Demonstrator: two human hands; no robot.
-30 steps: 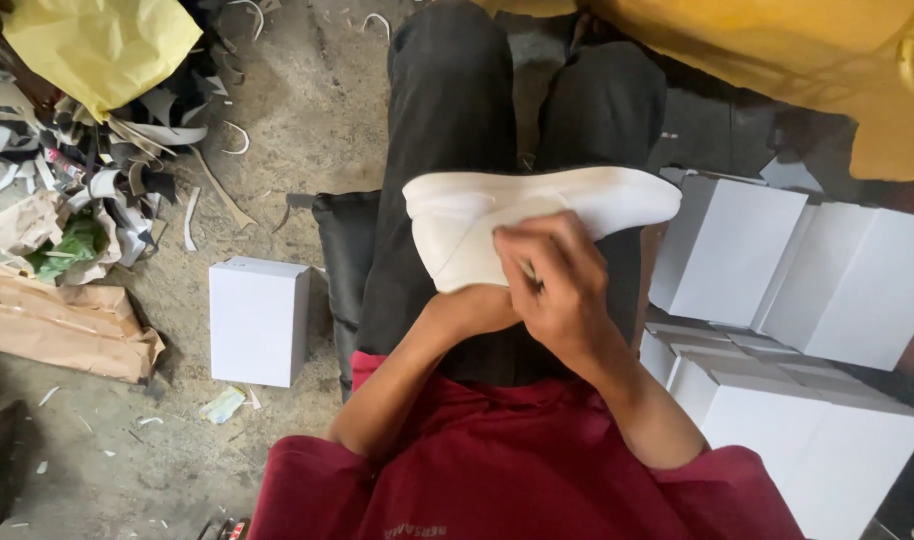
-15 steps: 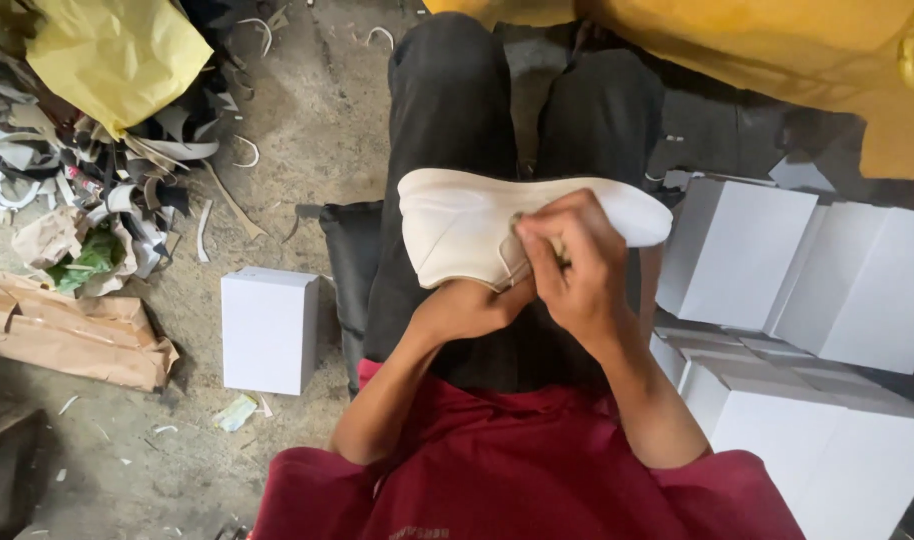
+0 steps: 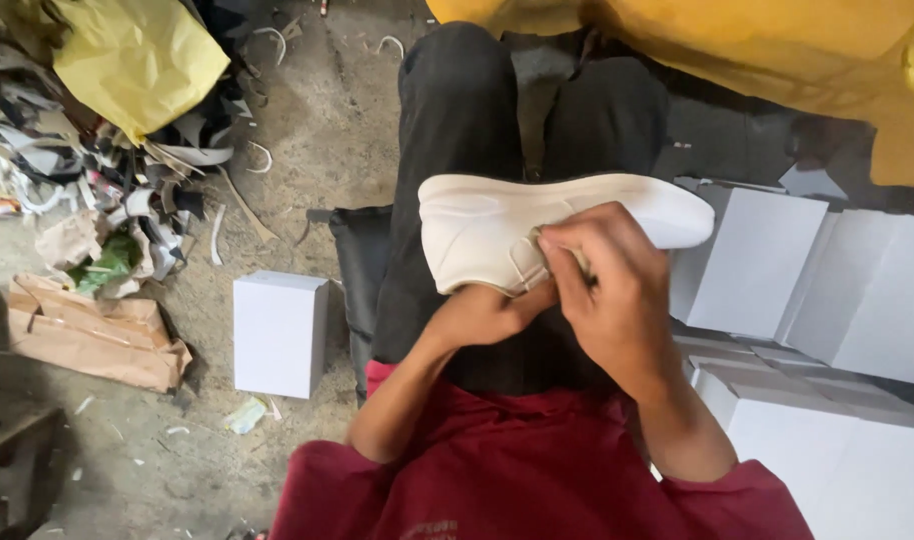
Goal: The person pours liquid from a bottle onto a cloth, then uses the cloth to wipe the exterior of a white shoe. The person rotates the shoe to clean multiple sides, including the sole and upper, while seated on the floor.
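A white shoe point(image 3: 487, 225) lies sideways across my lap, sole edge toward the far side, toe pointing right. My left hand point(image 3: 482, 312) reaches up from underneath and goes inside the shoe's opening; its fingers are hidden. My right hand point(image 3: 607, 290) lies over the shoe's side near the opening, fingers curled and pinching the upper's edge. I sit with black trousers point(image 3: 457, 110) and a dark red shirt point(image 3: 517, 470).
A single white box point(image 3: 279, 333) stands on the concrete floor at my left. Several white boxes point(image 3: 827, 300) are stacked at my right. A scrap pile point(image 3: 127, 190), yellow paper point(image 3: 142, 60) and brown paper bags point(image 3: 92, 330) lie at left. Yellow cloth point(image 3: 777, 60) fills the top right.
My right hand slid slightly right along the shoe's side and keeps pinching the upper. The shoe shifted a little right and the camera view drifted.
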